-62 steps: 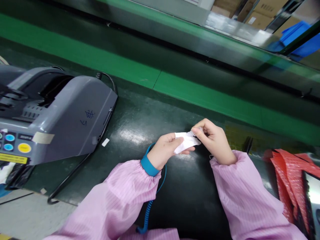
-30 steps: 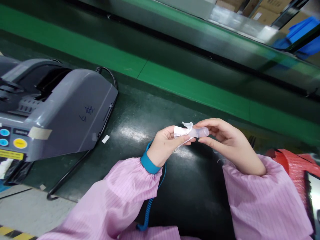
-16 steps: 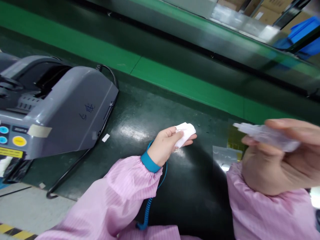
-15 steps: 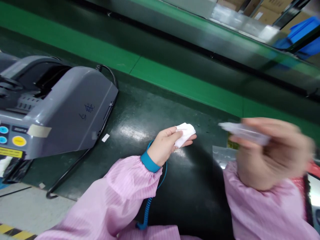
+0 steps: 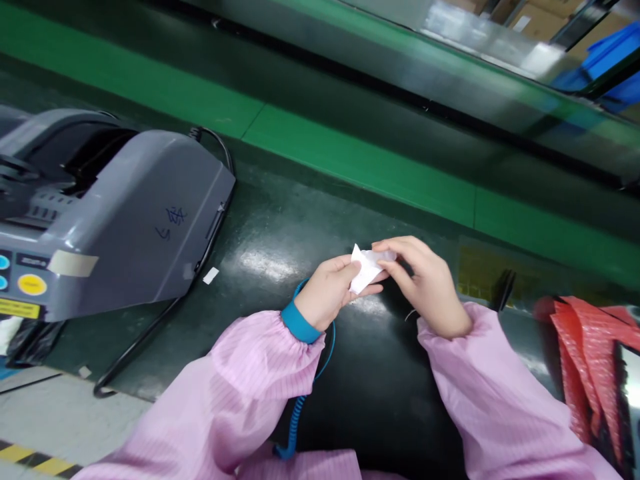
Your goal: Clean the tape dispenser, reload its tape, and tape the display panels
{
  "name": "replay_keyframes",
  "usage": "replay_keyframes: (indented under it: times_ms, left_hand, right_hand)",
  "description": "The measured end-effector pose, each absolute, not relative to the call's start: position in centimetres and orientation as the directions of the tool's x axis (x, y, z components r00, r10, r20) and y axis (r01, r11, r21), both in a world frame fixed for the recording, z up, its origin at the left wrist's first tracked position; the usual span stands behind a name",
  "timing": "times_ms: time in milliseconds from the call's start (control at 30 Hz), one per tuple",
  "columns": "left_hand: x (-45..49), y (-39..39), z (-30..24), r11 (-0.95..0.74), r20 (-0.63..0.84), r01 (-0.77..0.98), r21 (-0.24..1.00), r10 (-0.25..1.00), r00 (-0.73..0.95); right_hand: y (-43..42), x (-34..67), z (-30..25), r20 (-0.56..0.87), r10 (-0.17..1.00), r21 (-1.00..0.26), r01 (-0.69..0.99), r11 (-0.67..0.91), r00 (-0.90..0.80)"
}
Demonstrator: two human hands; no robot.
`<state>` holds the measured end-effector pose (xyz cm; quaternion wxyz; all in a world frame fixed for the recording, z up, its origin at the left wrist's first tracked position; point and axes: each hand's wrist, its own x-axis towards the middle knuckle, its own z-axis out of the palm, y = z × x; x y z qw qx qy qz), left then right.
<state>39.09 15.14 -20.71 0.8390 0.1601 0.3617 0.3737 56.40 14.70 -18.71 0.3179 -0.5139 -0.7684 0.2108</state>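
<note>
My left hand, with a teal band at its wrist, pinches a folded white wipe between thumb and fingers. Paper or cloth, I cannot tell. Right against the wipe, my right hand is closed on a small translucent whitish tube, mostly covered by the fingers. The tube's tip end meets the wipe's upper edge. Both hands are over the dark green bench top. From the wristband, a blue coiled cord runs down toward my lap.
A grey tape-dispenser-like machine with coloured buttons stands at left, its black cable trailing along the bench. A small white scrap lies near it. Yellowish film and red bubble-wrap bags lie at right. A shelf holds a blue bin.
My right hand has moved left with the tube and now meets the wipe in my left hand. The left hand has barely moved. The film and red bags at right are more exposed.
</note>
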Motion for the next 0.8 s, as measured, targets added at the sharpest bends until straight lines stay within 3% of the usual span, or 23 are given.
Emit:
replay_keyframes:
  times_ms: [233,800]
  left_hand:
    - [39.0,15.1,-20.7,0.666,-0.472,-0.524,0.531,0.746,0.469]
    - [39.2,14.8,-20.4,0.691,-0.467,-0.467,0.552,0.720,0.514]
  right_hand:
    - [14.0,56.9,-17.5,0.228,0.970,-0.827,0.508,0.241,-0.089]
    - [13.9,56.5,-17.3,0.307,0.950,-0.873,0.415,0.257,0.058]
